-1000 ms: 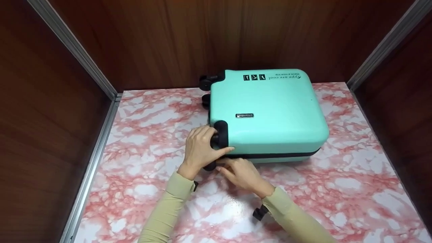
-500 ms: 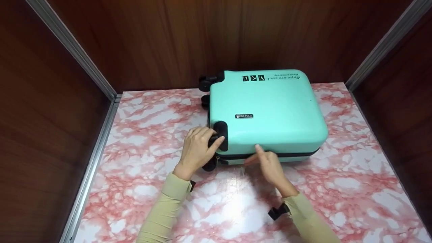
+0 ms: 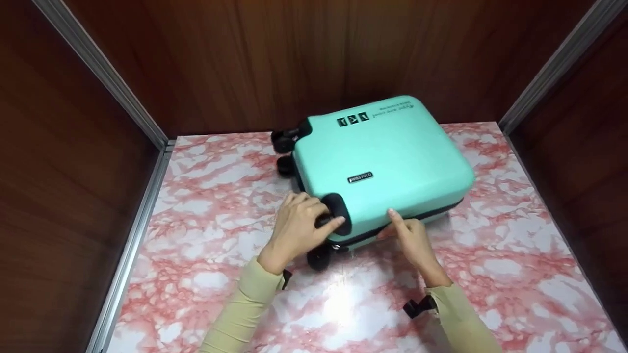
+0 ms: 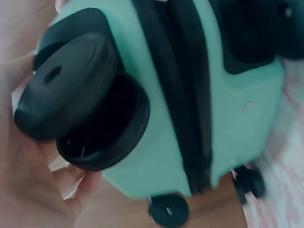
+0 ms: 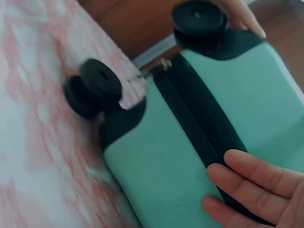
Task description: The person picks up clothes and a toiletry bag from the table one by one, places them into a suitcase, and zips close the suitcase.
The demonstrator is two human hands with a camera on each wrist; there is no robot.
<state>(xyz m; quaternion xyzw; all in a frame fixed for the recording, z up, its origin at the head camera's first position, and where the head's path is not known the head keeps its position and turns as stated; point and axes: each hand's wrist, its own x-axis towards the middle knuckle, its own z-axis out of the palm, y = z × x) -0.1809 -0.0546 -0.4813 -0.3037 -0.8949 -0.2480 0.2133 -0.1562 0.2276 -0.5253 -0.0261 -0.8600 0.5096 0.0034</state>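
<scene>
A mint-green hard-shell suitcase [image 3: 392, 152] lies flat with its wheeled end to the left, turned at a slant. My left hand [image 3: 297, 223] grips the upper black wheel [image 4: 71, 90] at the near-left corner, fingers wrapped behind it and thumb over the black corner guard [image 3: 338, 211]. On the near side, my right hand [image 3: 412, 240] touches the shell, its thumb just under the top face. Its extended fingers [image 5: 256, 185] lie across the black zipper band [image 5: 194, 111] in the right wrist view. A metal zipper pull [image 5: 161, 66] hangs at the band's wheeled end.
The suitcase is on a pink-and-white marbled tabletop [image 3: 206, 235]. Dark wood panels [image 3: 221, 59] with metal corner rails [image 3: 98, 68] enclose the back and both sides. More black wheels [image 3: 284, 142] stick out to the left, near the back panel.
The right hand has moved right from the wheeled corner along the suitcase's near side. The suitcase has turned, its near-left corner swinging toward me, while the left hand keeps hold of the wheel.
</scene>
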